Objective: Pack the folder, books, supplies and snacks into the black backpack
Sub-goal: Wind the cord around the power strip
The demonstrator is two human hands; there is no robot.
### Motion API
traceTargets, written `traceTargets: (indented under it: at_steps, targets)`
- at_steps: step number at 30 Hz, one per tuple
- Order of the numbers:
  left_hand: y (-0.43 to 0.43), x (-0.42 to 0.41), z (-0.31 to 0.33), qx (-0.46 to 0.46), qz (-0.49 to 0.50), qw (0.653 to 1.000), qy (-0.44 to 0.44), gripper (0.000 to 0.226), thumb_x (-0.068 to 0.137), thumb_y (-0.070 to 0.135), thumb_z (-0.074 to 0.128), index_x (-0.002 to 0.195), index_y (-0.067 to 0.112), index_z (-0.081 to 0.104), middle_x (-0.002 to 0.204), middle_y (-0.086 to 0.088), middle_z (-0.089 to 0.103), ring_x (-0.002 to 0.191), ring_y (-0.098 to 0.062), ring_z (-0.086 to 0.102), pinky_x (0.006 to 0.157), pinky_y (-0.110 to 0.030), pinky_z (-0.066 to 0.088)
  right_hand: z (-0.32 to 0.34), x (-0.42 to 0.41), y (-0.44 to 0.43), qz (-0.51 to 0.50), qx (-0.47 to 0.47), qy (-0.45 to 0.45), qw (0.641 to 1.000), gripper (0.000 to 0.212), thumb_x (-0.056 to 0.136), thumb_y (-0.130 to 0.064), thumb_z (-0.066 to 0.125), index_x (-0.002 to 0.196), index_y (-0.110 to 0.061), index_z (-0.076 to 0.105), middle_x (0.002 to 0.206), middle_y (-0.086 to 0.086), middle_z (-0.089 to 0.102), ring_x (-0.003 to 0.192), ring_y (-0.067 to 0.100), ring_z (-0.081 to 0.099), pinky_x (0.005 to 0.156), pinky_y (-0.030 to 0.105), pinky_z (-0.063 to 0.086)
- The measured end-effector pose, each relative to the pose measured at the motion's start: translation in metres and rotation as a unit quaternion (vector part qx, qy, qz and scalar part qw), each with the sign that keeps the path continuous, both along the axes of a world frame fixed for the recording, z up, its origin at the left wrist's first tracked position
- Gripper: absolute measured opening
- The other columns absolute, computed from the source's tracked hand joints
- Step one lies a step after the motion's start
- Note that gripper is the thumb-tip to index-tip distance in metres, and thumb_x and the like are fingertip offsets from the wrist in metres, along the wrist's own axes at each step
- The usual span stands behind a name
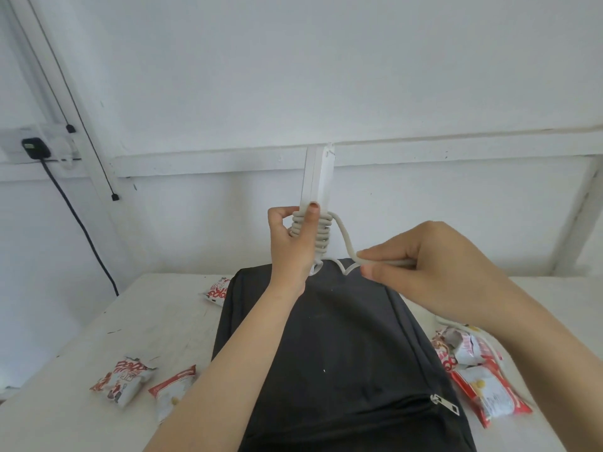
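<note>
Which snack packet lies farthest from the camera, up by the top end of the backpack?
The small packet at the black backpack's far left corner. The other packets lie nearer: two front left, a pile on the right.

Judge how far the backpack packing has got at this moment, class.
Done: nothing can be confirmed; the black backpack lies flat on the table and its contents are hidden. In hand: the left hand holds a white power strip upright while the right hand winds its cord around it. Left: snack packets lie on both sides of the backpack.
</note>
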State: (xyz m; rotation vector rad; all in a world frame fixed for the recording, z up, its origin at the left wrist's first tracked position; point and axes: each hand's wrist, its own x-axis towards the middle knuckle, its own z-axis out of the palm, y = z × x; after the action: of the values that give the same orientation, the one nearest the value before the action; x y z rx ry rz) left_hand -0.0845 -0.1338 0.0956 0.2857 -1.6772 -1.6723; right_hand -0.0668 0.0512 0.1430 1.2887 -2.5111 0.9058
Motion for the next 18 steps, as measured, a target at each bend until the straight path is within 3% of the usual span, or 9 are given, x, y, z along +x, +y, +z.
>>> traceTargets:
  at_steps: [4, 9, 13, 15, 17, 18]
  targets:
    - [0.006, 0.0, -0.001, 0.01, 0.032, 0.999, -0.001, 0.019, 0.087, 0.036, 0.061, 0.089, 0.032, 0.043, 0.076, 0.004, 0.058, 0.058, -0.004, 0.059, 0.056, -0.019, 0.05, -0.007, 0.003, 0.002, -0.014, -0.023, 0.005, 1.0, 0.033, 0.084, -0.034, 0.056, 0.093, -0.003, 0.066, 0.096, 0.018, 0.063, 0.093, 0.03, 0.06, 0.077, 0.044, 0.052]
    - [0.007, 0.002, 0.001, 0.054, 0.071, 0.996, 0.031, 0.016, 0.089, 0.032, 0.06, 0.092, 0.023, 0.047, 0.07, 0.004, 0.057, 0.055, -0.004, 0.058, 0.05, -0.016, 0.046, -0.025, 0.012, 0.008, -0.019, -0.038, -0.018, 0.999, 0.031, 0.082, -0.047, 0.05, 0.104, -0.036, 0.069, 0.097, -0.003, 0.071, 0.094, 0.021, 0.066, 0.078, 0.037, 0.054]
    - [0.015, 0.006, -0.003, 0.057, 0.071, 0.996, 0.018, 0.019, 0.088, 0.032, 0.061, 0.095, 0.024, 0.045, 0.076, 0.003, 0.058, 0.059, -0.007, 0.059, 0.051, -0.015, 0.047, -0.029, 0.01, 0.016, -0.003, -0.056, -0.022, 0.998, 0.031, 0.082, -0.044, 0.053, 0.103, -0.03, 0.07, 0.099, -0.002, 0.071, 0.097, 0.02, 0.065, 0.081, 0.038, 0.053]
    - [0.016, 0.01, -0.005, 0.052, 0.061, 0.997, 0.02, 0.021, 0.086, 0.029, 0.064, 0.092, 0.027, 0.045, 0.075, 0.002, 0.059, 0.055, -0.005, 0.059, 0.051, -0.018, 0.048, -0.025, 0.004, 0.022, 0.002, -0.079, -0.017, 0.997, 0.027, 0.083, -0.038, 0.055, 0.092, -0.02, 0.073, 0.089, -0.004, 0.072, 0.084, 0.013, 0.067, 0.074, 0.03, 0.053]
    - [0.016, 0.015, -0.006, 0.015, 0.05, 0.998, 0.023, 0.025, 0.083, 0.027, 0.069, 0.094, 0.027, 0.046, 0.078, 0.001, 0.059, 0.056, -0.006, 0.059, 0.052, -0.022, 0.048, -0.021, -0.004, 0.028, 0.0, -0.134, -0.028, 0.991, 0.015, 0.084, -0.028, 0.062, 0.085, -0.023, 0.076, 0.074, -0.023, 0.069, 0.067, -0.001, 0.063, 0.06, 0.011, 0.044]
    - [0.016, 0.016, -0.005, -0.015, 0.051, 0.998, 0.027, 0.029, 0.08, 0.027, 0.071, 0.095, 0.027, 0.047, 0.081, 0.0, 0.06, 0.058, -0.006, 0.06, 0.052, -0.023, 0.049, -0.021, -0.008, 0.03, 0.0, -0.156, -0.037, 0.987, 0.012, 0.084, -0.024, 0.064, 0.083, -0.024, 0.076, 0.065, -0.027, 0.065, 0.06, -0.003, 0.06, 0.057, 0.009, 0.04]
